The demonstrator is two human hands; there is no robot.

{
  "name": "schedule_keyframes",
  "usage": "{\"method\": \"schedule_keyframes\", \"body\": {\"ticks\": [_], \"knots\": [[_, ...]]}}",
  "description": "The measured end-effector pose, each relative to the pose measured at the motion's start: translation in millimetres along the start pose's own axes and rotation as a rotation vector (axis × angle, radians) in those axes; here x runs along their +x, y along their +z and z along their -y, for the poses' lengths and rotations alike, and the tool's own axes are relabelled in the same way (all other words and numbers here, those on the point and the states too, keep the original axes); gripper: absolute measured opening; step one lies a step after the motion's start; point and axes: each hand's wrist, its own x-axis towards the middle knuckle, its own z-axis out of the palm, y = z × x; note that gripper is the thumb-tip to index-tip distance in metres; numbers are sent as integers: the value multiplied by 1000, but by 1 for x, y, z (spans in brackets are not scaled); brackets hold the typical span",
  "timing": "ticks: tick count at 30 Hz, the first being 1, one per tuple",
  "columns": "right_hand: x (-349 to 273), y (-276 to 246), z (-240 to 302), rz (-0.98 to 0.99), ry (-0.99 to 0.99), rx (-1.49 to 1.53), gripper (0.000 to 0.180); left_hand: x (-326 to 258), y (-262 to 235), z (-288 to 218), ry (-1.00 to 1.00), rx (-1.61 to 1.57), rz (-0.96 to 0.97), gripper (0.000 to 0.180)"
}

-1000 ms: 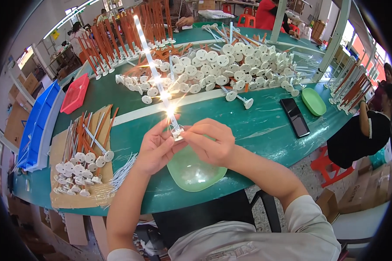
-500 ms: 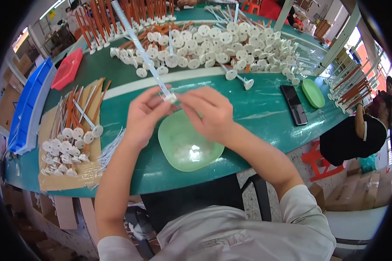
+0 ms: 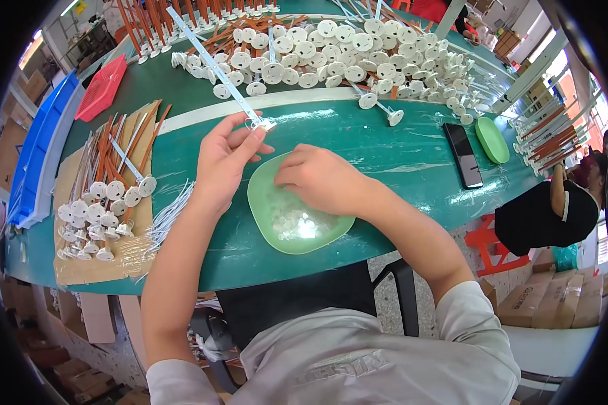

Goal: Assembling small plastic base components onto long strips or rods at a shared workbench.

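My left hand [image 3: 221, 160] is closed on a long, pale blue-white strip [image 3: 213, 66] with a small white disc-shaped base [image 3: 268, 125] at its lower end. The strip slants up and away to the left, and the thumb and fingers pinch it close to the base. Over the green bowl [image 3: 257, 219], my right hand [image 3: 323, 179] reaches inside with its fingers curled down and together. Small clear pieces [image 3: 294, 223] lie in the bowl. Whatever is between the right fingertips is hidden.
White discs on stems [image 3: 331, 54] are heaped across the far table. More lie on cardboard [image 3: 132, 253] at left, beside thin white strands [image 3: 171, 219]. A blue tray [image 3: 44, 152], red basket [image 3: 101, 88], black phone [image 3: 462, 155] and small green dish [image 3: 492, 140] surround the workspace. Another person [image 3: 547, 212] sits at right.
My right hand has left the white base and moved down into the green bowl. The left hand still holds the strip, now slightly higher, with its base in plain sight.
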Motion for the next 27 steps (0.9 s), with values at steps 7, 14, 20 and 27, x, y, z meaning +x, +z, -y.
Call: {"method": "schedule_keyframes", "body": {"ticks": [7, 14, 20, 27], "knots": [[3, 1, 2, 72, 81, 38, 10, -1, 1, 3, 2, 21, 9, 37], [5, 0, -1, 28, 13, 58, 7, 1, 1, 0, 0, 25, 37, 35], [3, 8, -2, -211, -92, 90, 9, 2, 1, 11, 65, 3, 4, 36], [8, 5, 3, -648, -2, 53, 10, -9, 2, 4, 100, -126, -41, 40]]}}
